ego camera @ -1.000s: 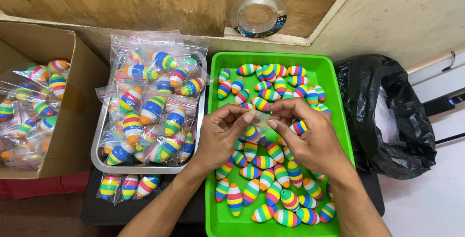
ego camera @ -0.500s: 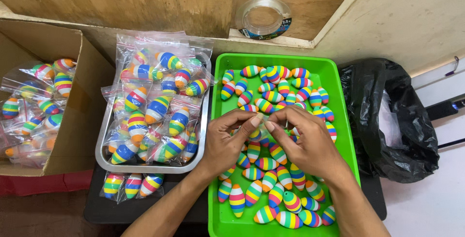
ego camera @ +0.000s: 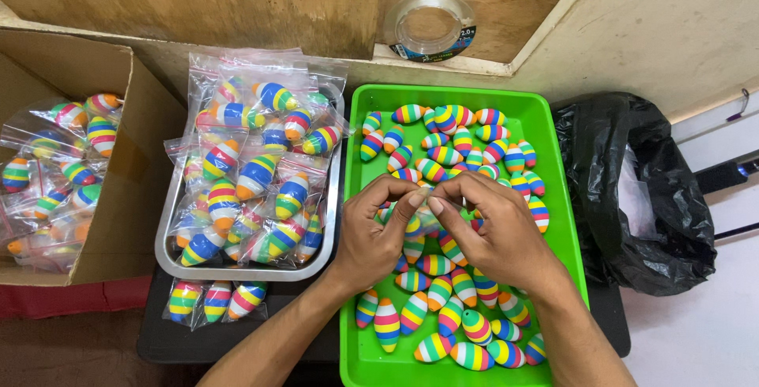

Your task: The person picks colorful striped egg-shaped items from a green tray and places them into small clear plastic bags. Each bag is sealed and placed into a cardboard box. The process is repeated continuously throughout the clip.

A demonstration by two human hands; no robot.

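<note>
Closest to the person, at the near end of the green plastic tray (ego camera: 357,359), loose rainbow-striped oval floats (ego camera: 387,324) lie in a heap, most with their long axes running roughly up and down the tray, tips toward the near and far ends; a few lie slanted.

Above the tray's middle the two hands meet. The left hand (ego camera: 371,237) and right hand (ego camera: 502,233) are curled inward, fingertips (ego camera: 417,197) pressed together over the heap. Whatever they pinch is hidden behind the fingers, so I cannot tell what they hold or which way it points. A striped float shows just under the thumbs, but whether it is gripped or merely lying beneath is unclear.

Left of the tray, on the dark table edge, a small clear bag of floats (ego camera: 213,300) lies flat, its three pieces standing side by side lengthwise. Just beyond sits a metal pan (ego camera: 162,249) piled with more bagged floats (ego camera: 261,166), pointing every which way. Further left an open cardboard box (ego camera: 118,197) holds more bags.

Right of the tray slumps a black plastic bag (ego camera: 632,197). At the far wall a clear tape roll (ego camera: 431,23) rests on a wooden ledge.
</note>
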